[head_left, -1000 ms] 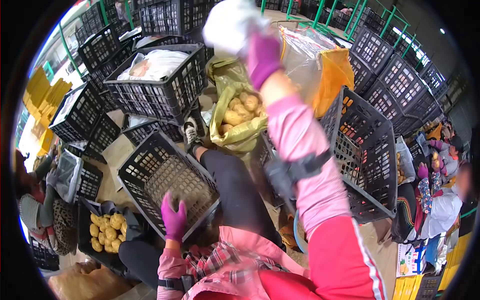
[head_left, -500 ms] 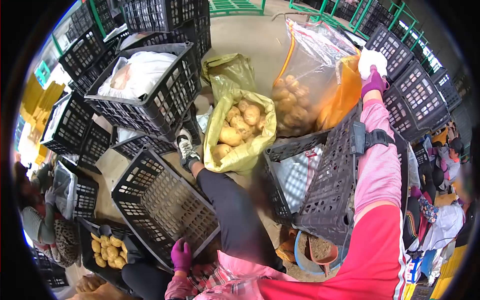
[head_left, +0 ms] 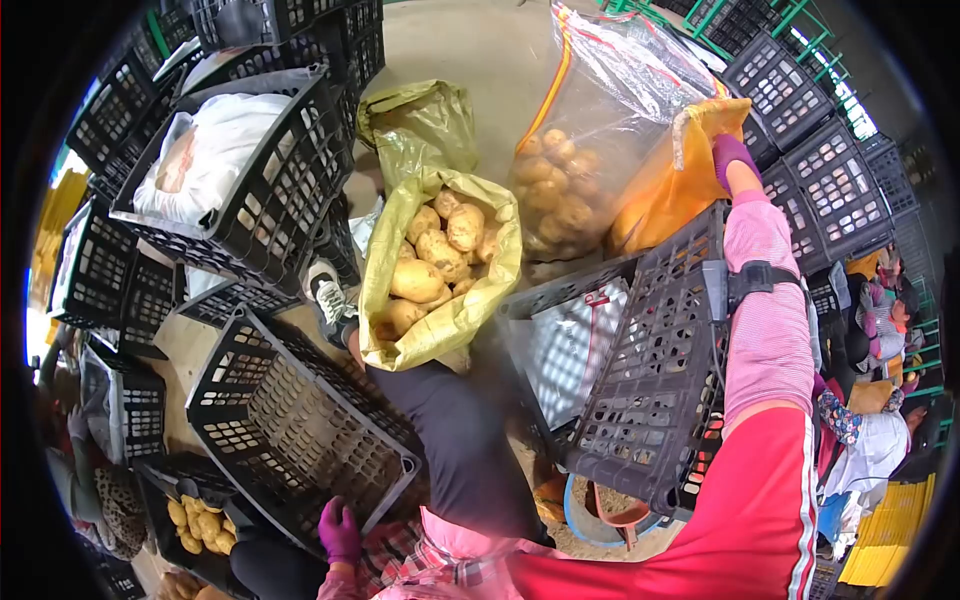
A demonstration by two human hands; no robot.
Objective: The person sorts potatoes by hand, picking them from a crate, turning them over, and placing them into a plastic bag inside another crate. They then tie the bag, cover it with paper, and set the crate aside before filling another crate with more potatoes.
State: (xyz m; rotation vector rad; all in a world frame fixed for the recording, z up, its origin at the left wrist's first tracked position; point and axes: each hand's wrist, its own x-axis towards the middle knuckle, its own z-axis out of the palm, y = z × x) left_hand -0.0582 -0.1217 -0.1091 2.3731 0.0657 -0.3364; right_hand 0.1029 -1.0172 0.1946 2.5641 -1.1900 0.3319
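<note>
- Right hand (head_left: 733, 152) clenches the orange bag (head_left: 662, 190) by its rim; a slip may let it slump over.
- Left hand (head_left: 340, 530) rests on the crate (head_left: 300, 420) corner; grip unclear.

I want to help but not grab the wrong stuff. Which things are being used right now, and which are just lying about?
In use: right hand holding the orange bag, beside the clear potato bag; left hand on the empty crate.
Lying about: yellow potato sack; crate with a white bag; loose potatoes.
</note>
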